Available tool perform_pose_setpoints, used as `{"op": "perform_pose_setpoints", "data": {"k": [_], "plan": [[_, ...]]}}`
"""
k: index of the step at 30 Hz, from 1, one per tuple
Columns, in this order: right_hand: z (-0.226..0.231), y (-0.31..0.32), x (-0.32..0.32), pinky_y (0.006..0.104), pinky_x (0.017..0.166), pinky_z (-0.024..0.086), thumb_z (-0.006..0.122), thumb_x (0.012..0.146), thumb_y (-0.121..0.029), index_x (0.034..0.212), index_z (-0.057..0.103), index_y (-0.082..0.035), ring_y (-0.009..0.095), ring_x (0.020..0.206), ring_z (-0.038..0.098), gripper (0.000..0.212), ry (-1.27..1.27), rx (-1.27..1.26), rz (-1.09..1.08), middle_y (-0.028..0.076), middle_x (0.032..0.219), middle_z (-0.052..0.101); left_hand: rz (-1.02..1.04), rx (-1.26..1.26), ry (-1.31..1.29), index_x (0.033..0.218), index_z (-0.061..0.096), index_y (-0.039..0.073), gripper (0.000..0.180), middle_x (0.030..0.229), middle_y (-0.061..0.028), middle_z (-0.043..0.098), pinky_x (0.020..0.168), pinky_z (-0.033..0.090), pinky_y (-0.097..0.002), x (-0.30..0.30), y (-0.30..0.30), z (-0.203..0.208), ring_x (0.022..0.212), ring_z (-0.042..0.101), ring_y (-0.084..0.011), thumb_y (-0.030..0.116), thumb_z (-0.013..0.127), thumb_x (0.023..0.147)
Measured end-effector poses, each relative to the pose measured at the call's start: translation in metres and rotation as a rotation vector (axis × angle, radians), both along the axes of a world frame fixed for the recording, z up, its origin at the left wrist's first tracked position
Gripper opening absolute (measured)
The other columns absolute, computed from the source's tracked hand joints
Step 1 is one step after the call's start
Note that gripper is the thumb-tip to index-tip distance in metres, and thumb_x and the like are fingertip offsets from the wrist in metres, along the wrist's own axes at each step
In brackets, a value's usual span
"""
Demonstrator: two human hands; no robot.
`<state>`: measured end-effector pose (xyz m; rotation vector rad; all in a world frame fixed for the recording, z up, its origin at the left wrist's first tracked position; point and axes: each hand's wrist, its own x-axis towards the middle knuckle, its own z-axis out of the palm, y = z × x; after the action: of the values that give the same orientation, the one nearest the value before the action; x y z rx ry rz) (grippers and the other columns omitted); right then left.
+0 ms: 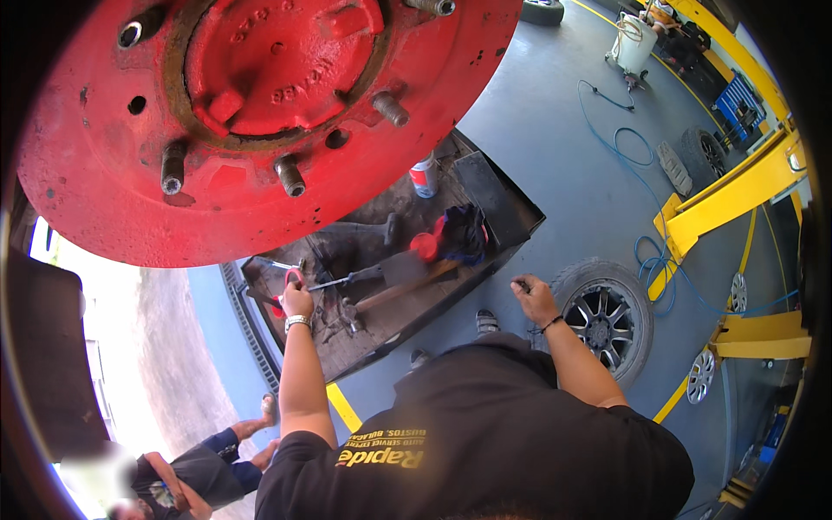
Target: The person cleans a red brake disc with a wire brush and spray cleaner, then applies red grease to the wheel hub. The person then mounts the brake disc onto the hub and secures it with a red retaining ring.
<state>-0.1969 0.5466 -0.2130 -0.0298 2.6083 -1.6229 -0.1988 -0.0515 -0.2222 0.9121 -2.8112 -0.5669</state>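
Note:
My left hand (299,300) is closed around a red-handled tool (294,276) over a worn tool tray; the fingers hide much of it, so its exact kind is unclear. Beside that hand lie a thin metal rod (329,282) and a hammer (352,315) with a wooden handle. My right hand (535,299) is raised off the tray's right side, its fingertips pressed together on something small and dark. Filling the upper left is a red brake disc and hub (251,186) with several bare threaded studs. Neither hand touches it.
The tray (381,342) also bears a spray can (423,178), a red round piece (425,247) and a dark cloth (464,234). A wheel (604,321) lies on the floor at right, near a blue hose (637,165) and yellow lift arm (737,199). Another person (204,477) is at lower left.

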Motion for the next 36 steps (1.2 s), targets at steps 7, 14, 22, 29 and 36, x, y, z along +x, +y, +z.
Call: {"op": "perform_pose_setpoints", "data": {"k": [7,14,22,29,36], "plan": [[0.01,-0.109,-0.001,0.0388,0.081,0.056,0.069,0.093,-0.017,0.104,0.071,0.002,0.033,0.089,0.07,0.022,0.249,-0.011,0.219,0.018,0.097,0.069,-0.042,0.936,0.554,0.117,0.067,-0.003,0.02,0.106,-0.0053,0.071,0.084,0.053,-0.0292,0.063,0.057,0.077,0.091,0.066,-0.013,0.009,0.061,0.102],[0.004,-0.214,-0.014,0.0486,0.098,0.049,0.078,0.087,-0.039,0.108,0.071,0.001,0.041,0.111,0.063,0.046,0.158,0.423,-0.08,0.024,0.116,0.067,-0.153,1.526,0.863,0.129,0.058,-0.002,0.027,0.121,-0.0105,0.065,0.104,0.052,-0.0414,0.127,0.125,0.144,0.114,0.065,-0.0219,0.006,0.057,0.103],[-0.011,-0.237,-0.038,0.0467,0.099,0.049,0.08,0.083,-0.049,0.103,0.072,-0.006,0.036,0.119,0.06,0.048,-0.106,0.54,-0.15,0.015,0.122,0.065,-0.535,0.82,0.854,0.117,0.066,-0.001,0.024,0.118,-0.0121,0.065,0.099,0.045,-0.0332,0.168,0.133,0.195,0.11,0.061,-0.0212,-0.002,0.066,0.094],[0.064,-0.218,0.008,0.0286,0.072,0.051,0.072,0.088,-0.004,0.095,0.057,-0.005,0.009,0.079,0.059,0.016,0.153,-0.544,0.026,0.002,0.095,0.065,-0.632,0.71,0.718,0.107,0.072,0.007,0.032,0.149,-0.0167,0.035,0.12,0.029,-0.0524,0.18,0.136,0.202,0.141,0.04,-0.0334,-0.009,0.076,0.079],[0.166,-0.199,0.08,0.0373,0.089,0.051,0.071,0.088,-0.003,0.102,0.053,-0.006,0.031,0.104,0.066,0.023,0.502,-0.502,0.538,0.014,0.114,0.063,-0.556,1.507,0.504,0.101,0.067,0.004,0.024,0.151,-0.017,0.043,0.098,0.047,-0.0353,0.139,0.179,0.159,0.129,0.054,-0.0244,0.0,0.081,0.082]]}}
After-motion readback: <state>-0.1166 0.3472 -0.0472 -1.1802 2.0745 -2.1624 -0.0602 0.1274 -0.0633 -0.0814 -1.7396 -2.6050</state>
